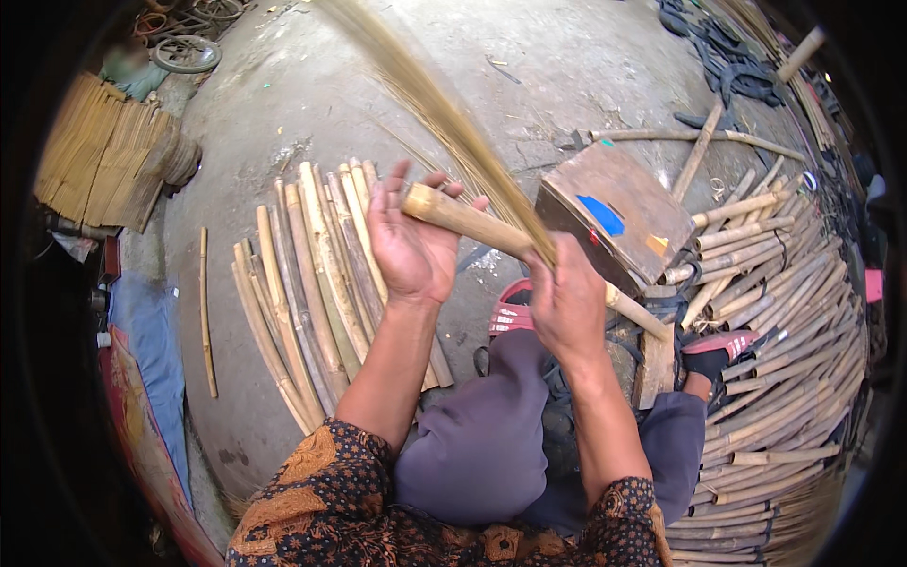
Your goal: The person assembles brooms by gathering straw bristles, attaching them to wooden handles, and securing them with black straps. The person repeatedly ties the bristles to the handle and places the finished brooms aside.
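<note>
My left hand (411,241) is open, palm facing me, with its fingertips against the end of a thick bamboo stick (468,220). The stick slants down to the right through my right hand (567,302), which is closed round its middle, and its far end comes out by my right knee. A long thin strip (430,94) peels off the stick near my right hand and sweeps up, blurred, toward the top left. Cut bamboo lengths (312,283) lie in a row on the concrete floor under my left hand.
A wooden block (624,213) with a blue patch stands just right of my hands. A large heap of bamboo sticks (784,359) fills the right side. A stack of flat slats (104,156) lies at the far left, and a single thin stick (203,312) beside it.
</note>
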`<state>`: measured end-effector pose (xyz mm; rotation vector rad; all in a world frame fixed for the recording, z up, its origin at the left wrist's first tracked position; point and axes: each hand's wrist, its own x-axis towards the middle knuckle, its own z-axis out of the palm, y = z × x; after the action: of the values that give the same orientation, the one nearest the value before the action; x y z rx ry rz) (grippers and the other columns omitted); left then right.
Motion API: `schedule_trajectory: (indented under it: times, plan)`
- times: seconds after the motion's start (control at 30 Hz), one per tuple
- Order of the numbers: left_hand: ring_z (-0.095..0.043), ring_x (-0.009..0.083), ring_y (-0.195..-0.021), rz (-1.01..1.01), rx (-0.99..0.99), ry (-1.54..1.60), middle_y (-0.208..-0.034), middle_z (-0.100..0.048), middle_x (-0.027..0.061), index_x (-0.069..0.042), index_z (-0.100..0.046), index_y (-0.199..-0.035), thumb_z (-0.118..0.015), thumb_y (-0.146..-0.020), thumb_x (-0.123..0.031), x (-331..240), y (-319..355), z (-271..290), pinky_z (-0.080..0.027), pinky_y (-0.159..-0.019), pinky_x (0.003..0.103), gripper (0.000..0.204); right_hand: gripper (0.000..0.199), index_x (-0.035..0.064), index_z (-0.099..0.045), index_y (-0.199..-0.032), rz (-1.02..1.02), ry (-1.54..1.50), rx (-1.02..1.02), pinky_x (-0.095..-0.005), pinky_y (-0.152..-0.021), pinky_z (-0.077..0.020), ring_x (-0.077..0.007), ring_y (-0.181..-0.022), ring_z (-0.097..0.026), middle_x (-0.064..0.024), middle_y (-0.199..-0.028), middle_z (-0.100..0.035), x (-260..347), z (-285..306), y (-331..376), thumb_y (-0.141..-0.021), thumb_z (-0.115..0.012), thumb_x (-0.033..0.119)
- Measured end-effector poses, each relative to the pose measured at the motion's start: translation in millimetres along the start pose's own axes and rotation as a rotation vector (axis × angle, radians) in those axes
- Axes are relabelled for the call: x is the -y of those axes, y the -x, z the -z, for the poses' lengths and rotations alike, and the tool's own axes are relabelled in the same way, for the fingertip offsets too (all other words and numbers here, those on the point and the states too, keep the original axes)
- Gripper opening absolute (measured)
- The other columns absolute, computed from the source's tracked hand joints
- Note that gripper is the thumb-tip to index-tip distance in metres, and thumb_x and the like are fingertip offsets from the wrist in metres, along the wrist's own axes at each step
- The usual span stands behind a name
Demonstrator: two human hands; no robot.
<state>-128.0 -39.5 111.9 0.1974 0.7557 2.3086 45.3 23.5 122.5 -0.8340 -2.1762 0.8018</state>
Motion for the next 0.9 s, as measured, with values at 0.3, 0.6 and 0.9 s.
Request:
schedule_trajectory:
  times: [0.3,0.6,0.9]
  plan:
    - [-0.061,0.0086,-0.106,-0.158,0.138,-0.291,-0.111,-0.065,0.0032,-0.005,-0.059,-0.128,-0.065,-0.107,-0.018,5,27,-16,-0.050,-0.096,0.026,0.026,0.035,0.0007,-0.057,-0.125,0.362,-0.003,0.045,-0.0477,-0.087,-0.0527,-0.0401,-0.095,-0.064,-0.0175,-0.096,-0.064,46,-15,-45,-0.095,-0.069,0.011]
    - [-0.061,0.0230,-0.127,-0.194,0.304,-0.308,-0.125,-0.070,0.0129,-0.006,-0.058,-0.129,-0.061,-0.104,-0.004,3,25,-8,-0.046,-0.115,0.043,0.025,0.018,0.0000,-0.070,-0.111,0.124,-0.235,0.107,-0.0456,-0.091,-0.0533,-0.0397,-0.099,-0.066,-0.0190,-0.099,-0.068,44,-3,-50,-0.096,-0.064,0.007]
    - [-0.059,0.0226,-0.130,-0.268,0.275,-0.599,-0.141,-0.064,0.0178,0.000,-0.040,-0.153,-0.065,-0.104,-0.014,-12,28,-12,-0.040,-0.119,0.040,0.057,0.029,0.0034,-0.058,-0.108,0.209,0.066,0.237,-0.0511,-0.076,-0.0575,-0.0400,-0.093,-0.071,-0.0187,-0.096,-0.070,49,-25,-46,-0.083,-0.072,0.009]
